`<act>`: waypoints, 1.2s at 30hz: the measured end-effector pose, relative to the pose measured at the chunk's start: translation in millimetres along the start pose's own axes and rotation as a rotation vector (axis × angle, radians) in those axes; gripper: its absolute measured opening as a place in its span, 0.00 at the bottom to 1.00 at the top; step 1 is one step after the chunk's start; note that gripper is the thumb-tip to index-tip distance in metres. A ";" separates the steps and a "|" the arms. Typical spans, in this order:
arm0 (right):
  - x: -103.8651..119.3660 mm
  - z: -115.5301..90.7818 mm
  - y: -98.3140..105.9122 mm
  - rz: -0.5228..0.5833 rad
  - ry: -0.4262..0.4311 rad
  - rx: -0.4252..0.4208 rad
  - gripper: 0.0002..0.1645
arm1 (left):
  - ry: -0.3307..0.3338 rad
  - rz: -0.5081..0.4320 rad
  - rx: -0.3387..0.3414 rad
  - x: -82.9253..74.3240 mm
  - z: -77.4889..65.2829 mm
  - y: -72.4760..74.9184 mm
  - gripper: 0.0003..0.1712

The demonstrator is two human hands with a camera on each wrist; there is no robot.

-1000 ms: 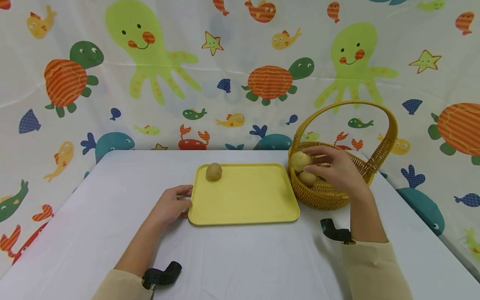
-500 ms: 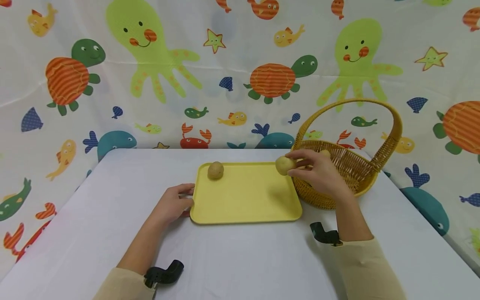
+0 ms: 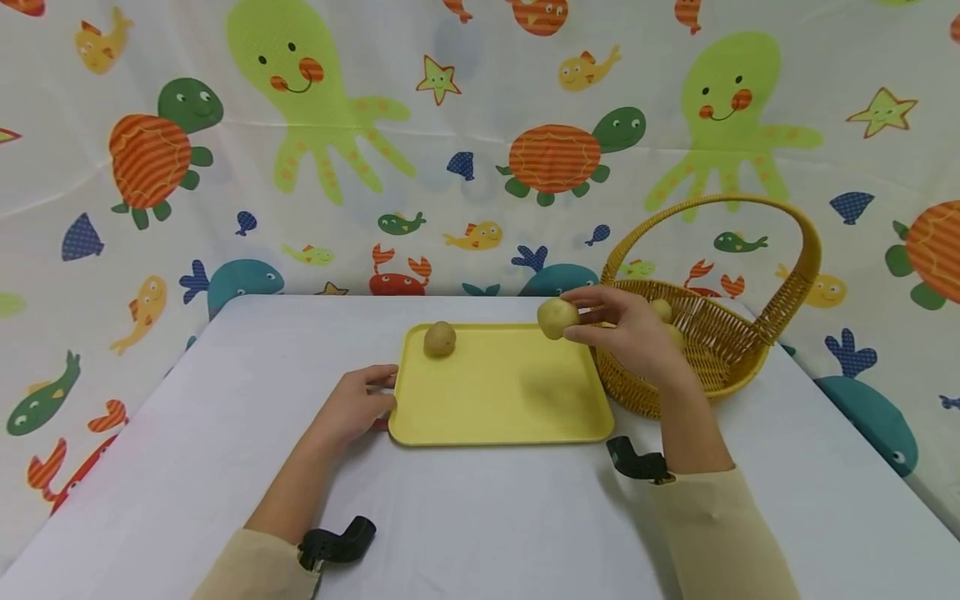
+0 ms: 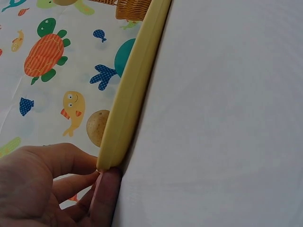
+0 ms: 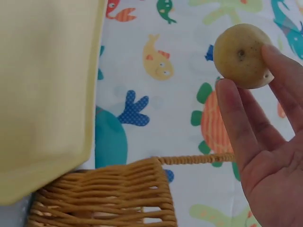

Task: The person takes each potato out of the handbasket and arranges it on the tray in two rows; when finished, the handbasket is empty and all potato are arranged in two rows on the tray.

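Note:
My right hand (image 3: 633, 335) pinches a round, pale potato (image 3: 557, 318) between thumb and fingertips, raised above the right back corner of the yellow tray (image 3: 495, 404). The right wrist view shows the held potato (image 5: 241, 56) at the fingertips, with small dark spots on its skin. A browner potato (image 3: 439, 339) lies at the tray's left back corner. At the tray's left edge, my left hand (image 3: 356, 408) grips the rim; in the left wrist view the thumb and index finger of this hand (image 4: 61, 184) meet at the tray's end.
A wicker basket (image 3: 626, 390) with a tall arched handle stands against the tray's right side, partly behind my right forearm. More potatoes (image 3: 662, 310) sit inside it. A white cloth (image 3: 480, 525) covers the table, and a sea-animal curtain (image 3: 480, 92) hangs behind.
My right hand has lifted the potato out of the basket and carried it left over the tray. The left hand stays at the tray's edge.

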State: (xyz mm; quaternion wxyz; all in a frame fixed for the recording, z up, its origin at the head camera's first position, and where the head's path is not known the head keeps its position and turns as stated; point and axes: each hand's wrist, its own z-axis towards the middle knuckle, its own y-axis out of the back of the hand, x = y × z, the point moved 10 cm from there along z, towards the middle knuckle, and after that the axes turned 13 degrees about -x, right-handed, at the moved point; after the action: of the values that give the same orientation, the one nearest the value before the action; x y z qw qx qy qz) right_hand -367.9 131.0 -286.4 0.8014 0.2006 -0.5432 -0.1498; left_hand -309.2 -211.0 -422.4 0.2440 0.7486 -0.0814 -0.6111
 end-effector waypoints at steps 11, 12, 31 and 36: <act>-14.9 15.0 -24.8 0.028 -0.024 0.035 0.27 | -0.002 0.010 0.002 -0.9 3.8 -2.8 0.38; -15.3 16.1 -26.4 0.031 -0.026 0.035 0.27 | -0.007 0.006 0.008 -1.2 4.3 -4.0 0.39; -19.6 40.0 -77.3 -0.007 -0.110 0.076 0.26 | -0.011 0.002 0.024 3.2 2.7 0.7 0.39; -25.1 47.4 -90.5 -0.026 -0.139 0.101 0.25 | -0.012 -0.002 0.023 2.7 4.4 -1.0 0.39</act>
State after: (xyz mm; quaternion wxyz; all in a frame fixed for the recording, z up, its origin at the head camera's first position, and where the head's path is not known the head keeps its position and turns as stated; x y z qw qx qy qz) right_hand -423.2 55.9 -335.0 0.7485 0.2369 -0.6019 -0.1459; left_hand -312.9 -212.5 -425.8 0.2345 0.7479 -0.0891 -0.6146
